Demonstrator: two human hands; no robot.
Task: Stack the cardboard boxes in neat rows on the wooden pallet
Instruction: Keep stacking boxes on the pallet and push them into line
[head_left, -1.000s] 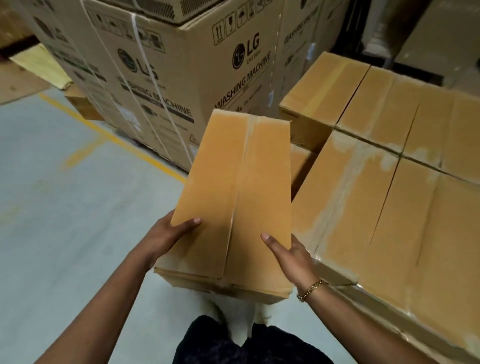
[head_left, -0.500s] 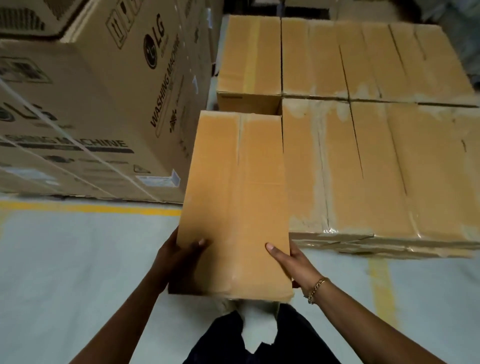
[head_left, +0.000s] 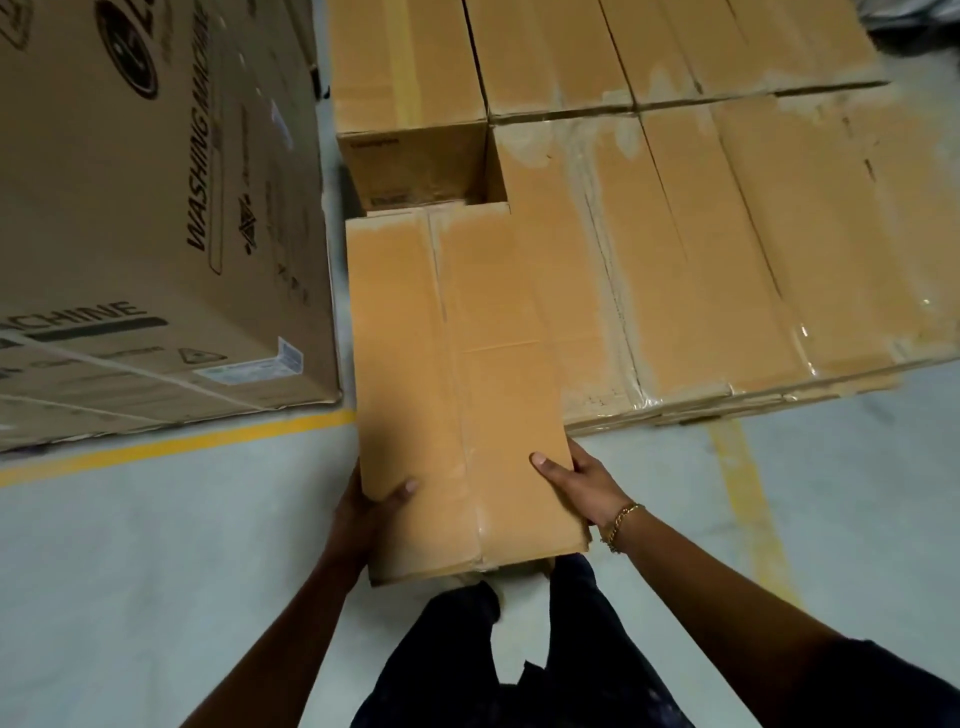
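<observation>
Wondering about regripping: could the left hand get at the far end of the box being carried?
Probably not: the left hand grips the carried box at its near corner, and the far end lies a full box-length away.

A long brown cardboard box (head_left: 462, 364) sits between the left hand (head_left: 363, 512) and right hand (head_left: 582, 480), its far end at an open slot in the taped brown cardboard boxes stacked in rows (head_left: 701, 234) on its right, with a large printed washing-machine carton (head_left: 156, 208) standing on the grey floor (head_left: 156, 545) to its left
</observation>
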